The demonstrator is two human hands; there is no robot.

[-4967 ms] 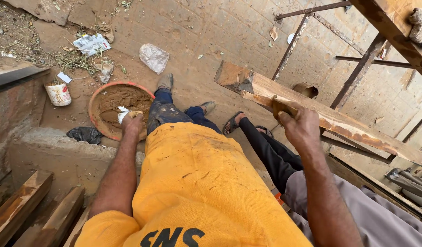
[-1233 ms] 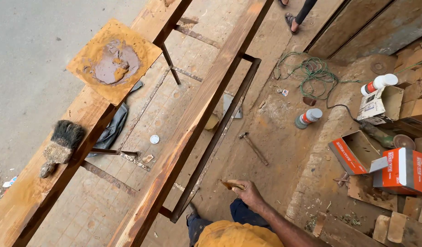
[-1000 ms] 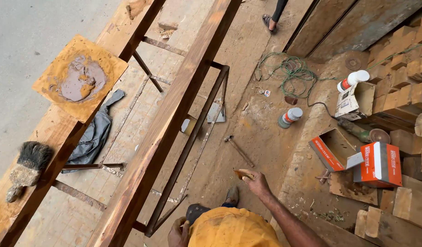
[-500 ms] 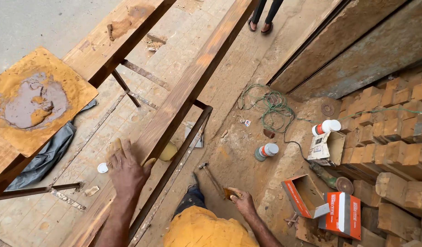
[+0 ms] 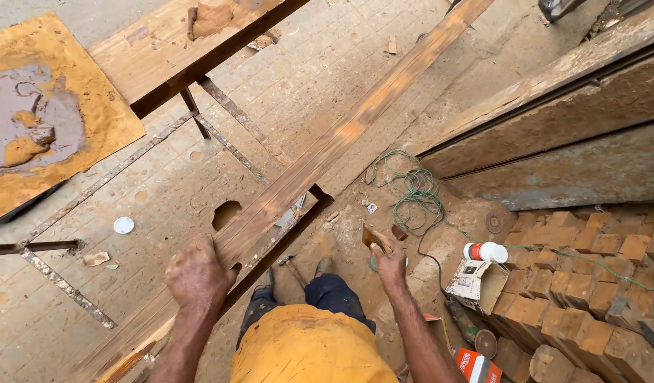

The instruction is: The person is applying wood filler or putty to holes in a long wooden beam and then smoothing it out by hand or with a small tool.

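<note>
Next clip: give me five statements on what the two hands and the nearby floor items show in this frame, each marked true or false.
1. The left hand rests on the long reddish-brown wooden plank. True.
2. The right hand is empty. False: it holds a small flat brown scraper-like piece.
3. A tangle of green cord lies on the dusty ground beyond the right hand. True.
4. The white bottle with a red band stands on the plank. False: it lies on an open cardboard box beside stacked wooden blocks.
5. The square board smeared with brown paste lies under the right hand. False: it is far over on the left.
</note>
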